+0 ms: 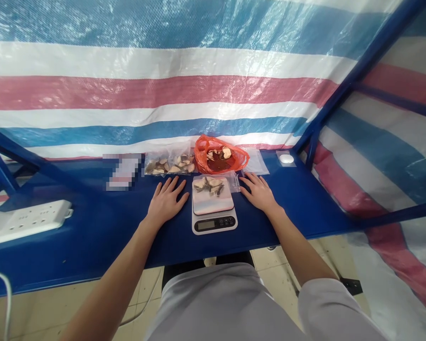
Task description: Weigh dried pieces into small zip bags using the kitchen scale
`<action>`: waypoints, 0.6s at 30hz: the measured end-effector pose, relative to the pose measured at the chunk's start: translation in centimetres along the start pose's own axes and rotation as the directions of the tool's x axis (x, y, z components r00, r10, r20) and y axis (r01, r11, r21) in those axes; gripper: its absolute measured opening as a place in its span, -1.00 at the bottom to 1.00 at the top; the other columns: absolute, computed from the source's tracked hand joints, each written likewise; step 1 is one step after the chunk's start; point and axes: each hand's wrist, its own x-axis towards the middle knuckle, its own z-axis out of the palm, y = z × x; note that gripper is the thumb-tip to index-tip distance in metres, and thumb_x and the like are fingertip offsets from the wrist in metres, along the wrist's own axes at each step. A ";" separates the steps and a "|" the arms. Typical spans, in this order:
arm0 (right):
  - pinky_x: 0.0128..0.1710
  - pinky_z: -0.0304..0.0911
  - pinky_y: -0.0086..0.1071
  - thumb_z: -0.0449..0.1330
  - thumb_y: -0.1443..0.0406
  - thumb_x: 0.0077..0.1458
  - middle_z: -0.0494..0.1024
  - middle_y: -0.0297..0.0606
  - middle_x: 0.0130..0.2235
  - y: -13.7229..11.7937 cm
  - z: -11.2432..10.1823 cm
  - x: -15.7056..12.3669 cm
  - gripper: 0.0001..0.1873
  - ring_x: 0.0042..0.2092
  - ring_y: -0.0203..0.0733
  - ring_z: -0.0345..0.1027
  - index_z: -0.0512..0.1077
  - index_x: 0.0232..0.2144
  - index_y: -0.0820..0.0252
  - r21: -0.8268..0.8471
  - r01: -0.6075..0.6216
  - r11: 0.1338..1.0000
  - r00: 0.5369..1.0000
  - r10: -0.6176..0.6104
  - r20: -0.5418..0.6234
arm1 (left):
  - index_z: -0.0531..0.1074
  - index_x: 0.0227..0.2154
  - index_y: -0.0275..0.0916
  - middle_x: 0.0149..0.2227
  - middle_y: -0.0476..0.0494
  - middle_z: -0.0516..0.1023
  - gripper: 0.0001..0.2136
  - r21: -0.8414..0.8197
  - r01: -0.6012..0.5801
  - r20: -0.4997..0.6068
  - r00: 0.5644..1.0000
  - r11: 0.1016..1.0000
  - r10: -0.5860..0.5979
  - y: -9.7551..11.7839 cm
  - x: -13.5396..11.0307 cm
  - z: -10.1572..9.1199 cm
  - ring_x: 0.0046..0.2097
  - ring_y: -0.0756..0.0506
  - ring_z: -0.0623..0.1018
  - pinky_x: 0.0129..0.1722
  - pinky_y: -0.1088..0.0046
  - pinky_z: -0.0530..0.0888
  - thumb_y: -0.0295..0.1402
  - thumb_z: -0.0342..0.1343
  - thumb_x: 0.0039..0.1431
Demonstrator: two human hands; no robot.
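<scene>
Both palms rest face down on the blue table [102, 246]. My left hand [166, 199] lies flat with fingers spread, left of a white digital kitchen scale [213, 201]. To the right of the scale, my right hand [260, 192] is flat too, its fingertips by the edge of a clear plastic bag [232, 181]. Dried brown and cream slices [209, 185] lie on the scale's plate. Behind the scale stands an open red plastic bag [202, 158] with more slices inside. Filled clear bags [168, 163] of similar pieces sit beyond my left hand.
A white power strip [35, 220] lies at the left. Near the back right are a flat clear bag [256, 162] and a round white object [286, 159]. A blurred-out rectangular item [123, 173] lies back left. Blue frame bars [341, 99] and striped sheeting [163, 90] enclose the table.
</scene>
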 end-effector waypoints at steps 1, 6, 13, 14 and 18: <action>0.37 0.04 0.09 0.01 0.09 0.36 0.32 -0.16 0.35 0.0 0.0 0.0 -0.51 0.39 0.08 0.12 0.41 0.22 0.06 0.002 0.001 1.000 1.000 -0.001 -0.004 | 0.35 0.28 -0.15 0.37 -0.28 0.27 -0.47 -0.002 0.000 -0.003 1.000 1.000 0.000 0.0 0.0 0.0 0.39 -0.39 0.24 0.36 -0.14 0.14 -0.07 -0.09 0.34; 0.36 0.05 0.08 0.01 0.08 0.36 0.33 -0.15 0.34 0.1 0.1 0.0 -0.51 0.38 0.10 0.14 0.42 0.21 0.07 -0.001 0.012 1.000 1.000 -0.012 -0.011 | 0.35 0.28 -0.13 0.37 -0.27 0.28 -0.46 -0.007 -0.001 -0.009 1.000 1.000 0.001 -0.1 0.0 0.1 0.39 -0.39 0.24 0.35 -0.15 0.14 -0.05 -0.10 0.34; 0.33 0.12 0.07 0.06 0.11 0.33 0.42 -0.14 0.28 0.0 -0.2 0.1 -0.57 0.33 0.09 0.24 0.48 0.14 0.06 0.025 0.024 0.999 0.998 -0.022 -0.062 | 0.39 0.25 -0.13 0.35 -0.28 0.31 -0.48 -0.048 0.000 -0.018 1.000 0.999 -0.001 -0.1 0.1 0.2 0.38 -0.42 0.26 0.33 -0.20 0.16 -0.05 -0.08 0.32; 0.31 0.17 0.03 0.07 0.12 0.32 0.45 -0.15 0.25 0.0 -0.4 0.1 -0.59 0.30 0.07 0.28 0.51 0.10 0.07 0.049 0.030 0.998 0.996 -0.026 -0.081 | 0.40 0.24 -0.15 0.34 -0.29 0.32 -0.48 -0.053 0.000 -0.021 1.000 0.999 -0.001 -0.1 0.1 0.1 0.38 -0.43 0.26 0.33 -0.21 0.16 -0.06 -0.08 0.32; 0.18 0.35 -0.12 0.08 0.15 0.31 0.54 -0.20 0.16 -0.2 -1.8 0.3 -0.66 0.17 -0.01 0.45 0.59 -0.04 0.06 0.222 0.027 0.975 0.979 0.019 -0.205 | 0.44 0.20 -0.23 0.29 -0.34 0.39 -0.49 -0.103 -0.014 -0.085 0.996 0.995 0.005 0.1 0.3 -0.4 0.34 -0.42 0.33 0.32 -0.15 0.23 -0.10 -0.06 0.32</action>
